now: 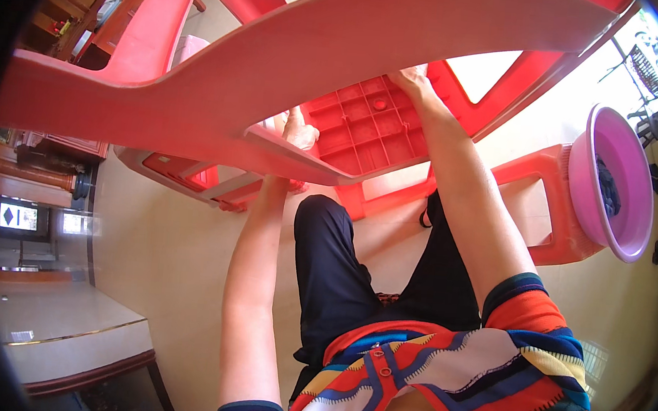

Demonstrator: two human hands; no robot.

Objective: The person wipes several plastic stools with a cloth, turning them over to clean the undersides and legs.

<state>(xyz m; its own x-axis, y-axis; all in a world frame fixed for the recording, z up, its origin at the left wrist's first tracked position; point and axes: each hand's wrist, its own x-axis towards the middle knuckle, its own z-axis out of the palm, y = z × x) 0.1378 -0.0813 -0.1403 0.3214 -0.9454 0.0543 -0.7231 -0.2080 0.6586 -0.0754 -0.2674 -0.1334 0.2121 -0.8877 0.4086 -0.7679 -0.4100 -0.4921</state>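
A large red plastic chair (215, 98) is tipped close before me, with the ribbed underside of its seat (370, 122) turned toward me. My left hand (301, 135) reaches behind a lower rail and grips the chair beside the ribbed panel, fingers bent. Farther up, my right hand (411, 77) touches the far part of the underside. A wide red band of the chair covers its fingers, so whether it holds anything is hidden.
To the right, a pink plastic basin (583, 185) with dark cloth (608, 184) inside rests on a red plastic stool (557, 252). A white-topped table (64, 324) stands at lower left. Wooden furniture (60, 161) lines the left side. Pale tiles (185, 264) cover the floor.
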